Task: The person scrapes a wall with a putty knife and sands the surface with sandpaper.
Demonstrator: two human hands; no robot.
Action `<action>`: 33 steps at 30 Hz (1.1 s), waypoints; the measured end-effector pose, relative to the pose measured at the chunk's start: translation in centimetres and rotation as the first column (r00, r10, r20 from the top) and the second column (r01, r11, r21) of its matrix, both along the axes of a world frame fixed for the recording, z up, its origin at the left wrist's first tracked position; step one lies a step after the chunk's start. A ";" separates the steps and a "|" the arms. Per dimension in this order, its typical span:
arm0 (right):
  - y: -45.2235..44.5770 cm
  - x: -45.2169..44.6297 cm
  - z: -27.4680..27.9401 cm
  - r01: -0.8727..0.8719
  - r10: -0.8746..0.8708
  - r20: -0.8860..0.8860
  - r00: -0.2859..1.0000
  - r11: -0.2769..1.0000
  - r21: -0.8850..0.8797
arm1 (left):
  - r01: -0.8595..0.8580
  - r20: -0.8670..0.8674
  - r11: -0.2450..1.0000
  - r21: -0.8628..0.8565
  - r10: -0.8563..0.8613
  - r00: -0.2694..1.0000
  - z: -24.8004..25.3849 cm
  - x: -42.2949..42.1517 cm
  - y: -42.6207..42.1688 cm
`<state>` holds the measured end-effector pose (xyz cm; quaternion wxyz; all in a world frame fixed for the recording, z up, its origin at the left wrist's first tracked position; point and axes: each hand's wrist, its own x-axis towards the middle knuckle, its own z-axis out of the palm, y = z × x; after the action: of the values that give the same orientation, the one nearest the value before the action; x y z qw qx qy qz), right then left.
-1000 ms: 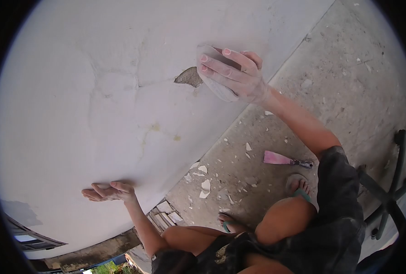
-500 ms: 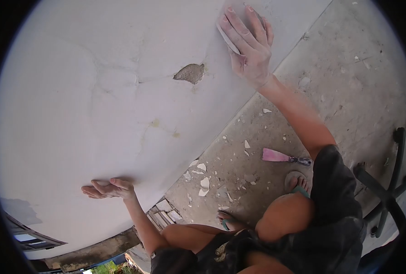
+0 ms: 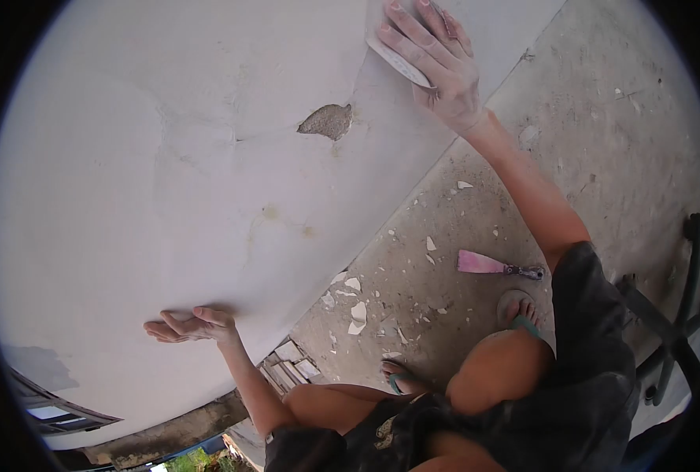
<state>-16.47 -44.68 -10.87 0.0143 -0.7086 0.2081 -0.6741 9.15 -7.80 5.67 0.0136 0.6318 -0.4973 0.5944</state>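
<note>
- Pressing the pale sheet [image 3: 401,64] to the wall [image 3: 208,189]: right hand [image 3: 446,71] clamped over it; the raised edge could catch and fold.
- Left hand [image 3: 195,325] open at the wall; if bracing, dust may make it slip.
- Hole [image 3: 326,122] nearby: a stray rub could crumble its rim.
- Scraper [image 3: 482,263] by the foot [image 3: 520,312]: trip risk if stance shifts.

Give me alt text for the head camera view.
Right hand holds a thin pale pad against a white wall near a chipped patch; left hand open at the wall. A pink-bladed scraper lies on the floor.
</note>
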 end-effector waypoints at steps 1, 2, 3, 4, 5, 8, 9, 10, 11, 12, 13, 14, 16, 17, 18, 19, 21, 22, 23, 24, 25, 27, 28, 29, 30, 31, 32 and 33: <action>-1.1 0.0 0.5 0.064 -0.070 0.076 0.995 0.995 0.079 | -0.038 -0.013 0.999 -0.013 0.038 0.999 -0.2 -0.1 0.3; -2.2 0.0 1.2 0.130 -0.153 0.153 0.976 0.981 0.146 | -0.015 -0.010 1.000 -0.013 0.014 1.000 -0.3 -0.1 0.2; -1.2 0.2 1.2 0.016 -0.020 0.067 0.998 0.998 0.066 | 0.016 -0.001 1.000 -0.008 -0.016 1.000 -0.1 -0.1 0.1; 1.1 0.6 0.4 -0.104 0.104 -0.027 0.994 0.995 0.002 | 0.047 0.011 0.999 0.003 -0.047 0.999 0.1 0.1 -0.2; 2.3 1.0 -0.1 -0.228 0.221 -0.128 0.967 0.972 -0.049 | 0.069 0.020 0.998 0.004 -0.069 0.997 0.3 0.2 -0.6; -1.2 -0.4 1.0 -0.078 0.079 0.025 0.997 0.996 -0.035 | 0.059 0.009 0.998 0.026 -0.059 0.998 0.2 0.0 0.0; -1.0 0.1 0.9 -0.027 0.022 0.110 0.994 0.999 0.044 | 0.029 0.001 0.999 0.016 -0.029 1.000 0.0 0.0 0.2; -1.0 1.1 1.1 0.021 -0.043 0.194 0.980 0.993 0.113 | 0.002 -0.002 1.000 -0.007 -0.002 1.000 -0.2 0.1 0.1; -1.1 1.9 1.1 0.065 -0.116 0.277 0.954 0.981 0.184 | 0.009 -0.003 1.000 -0.007 -0.009 1.000 -0.3 0.0 0.1; 0.0 2.1 0.5 -0.015 -0.007 0.189 0.982 0.993 0.114 | 0.020 -0.001 1.000 -0.006 -0.020 1.000 -0.2 -0.1 0.0; 2.3 2.3 -0.3 -0.097 0.091 0.094 0.991 0.994 0.059 | 0.034 0.004 0.999 0.002 -0.034 0.999 0.0 -0.2 -0.2; 3.4 2.6 -0.6 -0.184 0.184 -0.005 0.983 0.983 0.011 | 0.056 0.011 0.998 0.003 -0.056 0.998 0.3 -0.1 -0.5; 0.0 0.7 0.9 -0.095 0.094 0.085 0.992 0.995 -0.001 | 0.084 0.008 0.996 0.015 -0.084 0.996 0.2 -0.2 -0.5; -1.2 0.0 0.9 -0.054 0.052 0.121 0.991 0.998 0.011 | 0.046 -0.001 0.999 0.011 -0.046 0.999 0.1 -0.1 -0.1; -1.5 0.3 0.5 -0.005 -0.010 0.182 0.983 0.996 0.084 | 0.003 -0.013 1.000 0.004 -0.003 1.000 -0.1 0.0 0.4; -2.3 0.7 0.8 0.046 -0.080 0.243 0.967 0.989 0.142 | -0.034 -0.020 0.999 -0.020 0.033 0.999 -0.3 0.0 0.4; -1.5 0.9 1.4 -0.027 0.004 0.200 0.980 0.994 0.110 | 0.017 -0.004 1.000 -0.005 -0.017 1.000 -0.1 -0.2 0.2; 1.5 0.9 1.1 -0.159 0.155 0.078 0.985 0.986 0.042 | 0.045 0.008 0.999 0.008 -0.045 0.999 0.1 -0.1 -0.2; 3.2 1.0 0.8 -0.296 0.296 -0.053 0.954 0.955 -0.003 | 0.057 0.012 0.998 0.007 -0.057 0.998 0.2 -0.1 -0.4; 1.9 0.3 0.5 -0.307 0.293 -0.155 0.943 0.949 -0.077 | 0.063 0.012 0.998 0.012 -0.063 0.998 0.3 -0.2 -0.4; -0.7 -0.2 1.1 -0.197 0.194 -0.043 0.980 0.978 -0.073 | 0.064 0.007 0.998 0.016 -0.064 0.998 0.2 -0.2 -0.3; -4.7 -1.0 1.8 0.014 -0.013 0.159 0.987 1.000 -0.010 | 0.019 -0.013 1.000 -0.003 -0.019 1.000 -0.1 0.1 0.2; -4.2 -0.7 1.9 0.028 -0.041 0.213 0.976 0.998 0.065 | -0.002 -0.023 1.000 -0.022 0.002 1.000 -0.3 0.2 0.4; -3.9 0.0 2.4 0.046 -0.080 0.271 0.959 0.991 0.129 | 0.006 -0.020 1.000 -0.018 -0.006 1.000 -0.3 0.2 0.5; -3.5 0.6 3.1 0.065 -0.126 0.332 0.935 0.980 0.189 | 0.021 -0.010 1.000 -0.019 -0.021 1.000 -0.2 0.3 0.5; -0.1 1.2 3.1 -0.098 0.083 0.186 0.979 0.993 0.072 | 0.040 0.000 0.999 -0.024 -0.040 0.999 -0.2 0.4 0.2; 3.2 1.6 2.6 -0.272 0.272 0.013 0.962 0.962 -0.004 | 0.055 0.010 0.998 -0.022 -0.055 0.998 -0.1 0.4 0.0; 2.6 1.2 2.5 -0.264 0.260 -0.057 0.964 0.962 -0.073 | 0.070 0.020 0.997 -0.012 -0.070 0.997 0.1 0.3 -0.2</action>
<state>-15.27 -42.11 -8.41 0.0701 -0.7455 0.0858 -0.6572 9.50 -8.02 5.79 0.0334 0.6080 -0.5156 0.6028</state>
